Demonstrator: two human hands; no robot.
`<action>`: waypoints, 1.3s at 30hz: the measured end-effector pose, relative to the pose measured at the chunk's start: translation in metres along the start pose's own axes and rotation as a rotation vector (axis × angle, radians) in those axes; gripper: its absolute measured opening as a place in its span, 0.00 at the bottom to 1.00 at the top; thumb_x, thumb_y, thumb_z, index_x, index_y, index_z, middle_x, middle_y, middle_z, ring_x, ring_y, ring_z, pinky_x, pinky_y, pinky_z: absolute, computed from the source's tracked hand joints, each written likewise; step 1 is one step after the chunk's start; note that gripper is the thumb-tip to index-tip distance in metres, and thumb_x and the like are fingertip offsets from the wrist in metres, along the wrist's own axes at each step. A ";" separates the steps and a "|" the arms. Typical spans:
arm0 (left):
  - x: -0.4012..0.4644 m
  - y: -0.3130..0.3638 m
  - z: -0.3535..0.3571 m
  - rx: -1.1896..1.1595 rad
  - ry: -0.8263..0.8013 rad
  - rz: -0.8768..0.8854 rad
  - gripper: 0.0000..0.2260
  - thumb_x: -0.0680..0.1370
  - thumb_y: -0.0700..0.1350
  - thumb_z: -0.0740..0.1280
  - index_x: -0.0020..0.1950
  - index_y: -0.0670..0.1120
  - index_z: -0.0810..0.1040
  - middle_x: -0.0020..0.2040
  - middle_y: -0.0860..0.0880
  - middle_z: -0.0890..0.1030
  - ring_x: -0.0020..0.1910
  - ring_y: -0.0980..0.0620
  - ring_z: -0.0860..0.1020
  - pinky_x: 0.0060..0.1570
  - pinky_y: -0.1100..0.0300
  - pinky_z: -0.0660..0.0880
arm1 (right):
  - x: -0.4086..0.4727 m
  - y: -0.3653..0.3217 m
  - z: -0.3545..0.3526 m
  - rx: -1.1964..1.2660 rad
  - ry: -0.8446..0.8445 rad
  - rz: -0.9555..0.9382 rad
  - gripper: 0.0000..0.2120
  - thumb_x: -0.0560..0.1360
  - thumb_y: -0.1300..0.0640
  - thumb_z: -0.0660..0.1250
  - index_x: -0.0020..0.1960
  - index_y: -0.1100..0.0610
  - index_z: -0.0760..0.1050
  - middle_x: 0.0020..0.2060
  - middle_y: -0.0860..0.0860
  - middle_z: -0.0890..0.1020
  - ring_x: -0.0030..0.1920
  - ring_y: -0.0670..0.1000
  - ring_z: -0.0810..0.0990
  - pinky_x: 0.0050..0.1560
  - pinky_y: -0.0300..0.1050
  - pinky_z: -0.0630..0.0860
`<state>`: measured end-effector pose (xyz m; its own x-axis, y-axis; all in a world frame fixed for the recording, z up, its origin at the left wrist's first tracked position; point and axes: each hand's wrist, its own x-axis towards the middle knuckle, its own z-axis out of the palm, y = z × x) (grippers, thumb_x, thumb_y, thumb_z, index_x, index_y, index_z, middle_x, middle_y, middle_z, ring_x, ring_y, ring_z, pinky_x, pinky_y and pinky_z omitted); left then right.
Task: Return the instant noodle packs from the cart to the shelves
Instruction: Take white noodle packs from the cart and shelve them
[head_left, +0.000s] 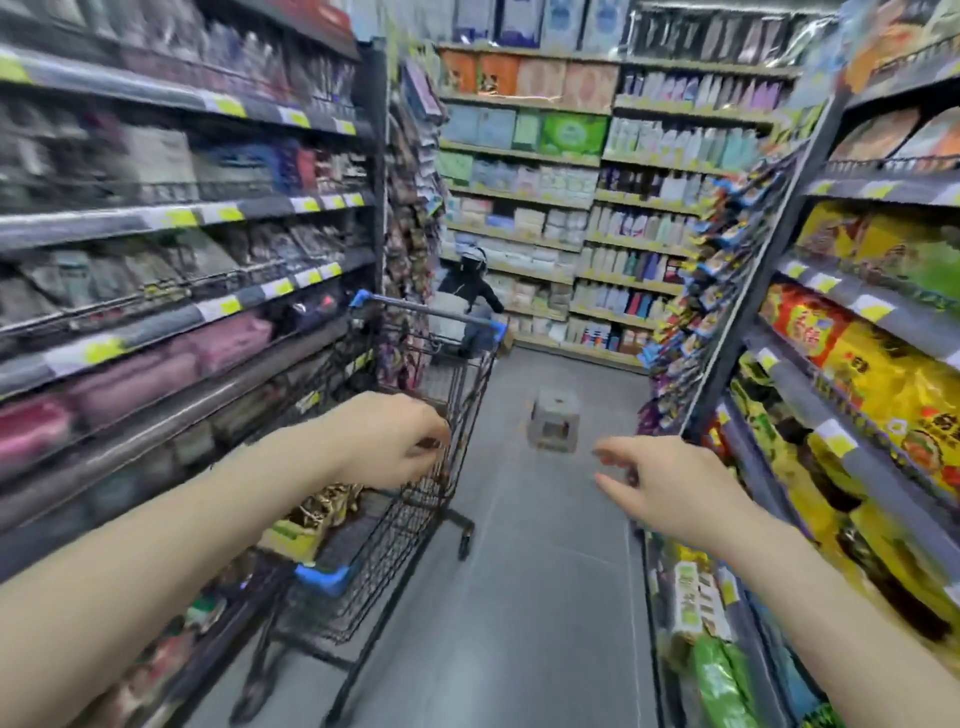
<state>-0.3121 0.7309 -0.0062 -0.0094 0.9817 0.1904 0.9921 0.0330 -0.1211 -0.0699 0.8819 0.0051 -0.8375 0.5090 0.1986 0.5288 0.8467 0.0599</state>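
I take the cart (395, 467) as my landmark, a black wire trolley with blue corner pieces standing in the aisle. To the left of the cart I see the left shelves (171, 218), dark racks with yellow price tags and blurred dark and pink packages. My left hand (392, 441) is over the near right rim of the cart, with the fingers curled downward; the picture is blurred there, and I cannot tell if they touch the wire or hold something. Inside the cart, below my left forearm, lie the noodle packs (317, 514), with gold and yellow-green wrapping, near the bottom of the basket. Behind the cart, at the far end of the aisle, a person (470, 283) in dark clothes is bending near the back shelves (571, 171), which carry boxes and bottles. On the floor (540, 597) to the right of the cart, a little farther away, stands a small grey stool (555, 418). My right hand (670, 488) hangs in the air to the right of the cart, well apart from it, the fingers loose and slightly spread, and it holds nothing. Farthest right of the cart are the right shelves (852, 322), full of yellow, red and green bags.
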 end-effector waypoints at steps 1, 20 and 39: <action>-0.017 -0.012 0.002 0.001 -0.026 -0.036 0.17 0.75 0.52 0.56 0.59 0.50 0.77 0.58 0.50 0.79 0.58 0.47 0.77 0.54 0.54 0.74 | 0.009 -0.017 0.005 0.008 -0.018 -0.028 0.18 0.78 0.43 0.58 0.67 0.44 0.69 0.61 0.39 0.77 0.63 0.46 0.75 0.55 0.42 0.72; -0.175 -0.240 0.034 -0.062 -0.095 -0.160 0.14 0.80 0.51 0.57 0.62 0.52 0.75 0.59 0.55 0.78 0.57 0.55 0.75 0.49 0.63 0.67 | 0.141 -0.254 0.074 0.128 -0.172 -0.041 0.17 0.78 0.43 0.57 0.66 0.43 0.70 0.61 0.40 0.78 0.63 0.46 0.75 0.57 0.45 0.73; -0.074 -0.420 0.190 -0.259 -0.172 -0.118 0.29 0.73 0.58 0.43 0.61 0.51 0.77 0.58 0.55 0.80 0.56 0.53 0.78 0.53 0.57 0.73 | 0.357 -0.267 0.193 0.190 -0.400 0.008 0.18 0.78 0.46 0.58 0.67 0.47 0.71 0.61 0.43 0.78 0.62 0.47 0.76 0.57 0.44 0.74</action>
<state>-0.7518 0.6797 -0.1542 -0.1249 0.9920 0.0180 0.9815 0.1209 0.1483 -0.5365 0.8675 -0.1287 -0.8408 0.5039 -0.1980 0.5319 0.8370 -0.1284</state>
